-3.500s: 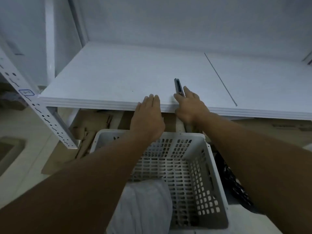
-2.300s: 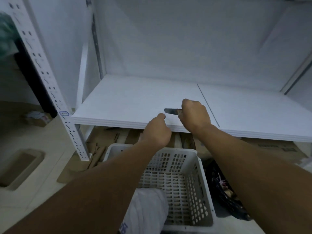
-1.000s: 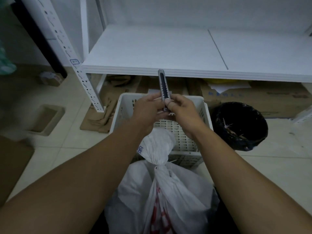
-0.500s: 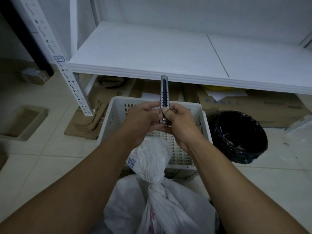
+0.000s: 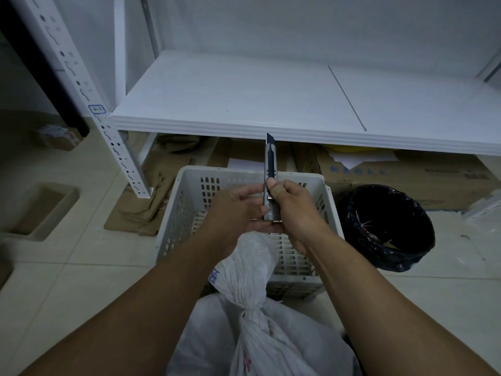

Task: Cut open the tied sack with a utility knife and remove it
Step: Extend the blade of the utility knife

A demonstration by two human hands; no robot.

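Observation:
A grey utility knife stands upright in front of me, its dark blade tip sticking out at the top. My right hand grips its lower body with the thumb on the slider. My left hand steadies the handle from the left. Below my hands stands a white woven sack, its neck cinched by a tie, with the bunched top leaning toward the basket.
A white perforated plastic basket stands on the tiled floor just beyond the sack. A bin with a black liner is to its right. The white shelf board hangs above flattened cardboard; a slotted upright stands at left.
The knife came off the shelf into both hands over the basket. In the last half second the blade tip has come out of the knife's top.

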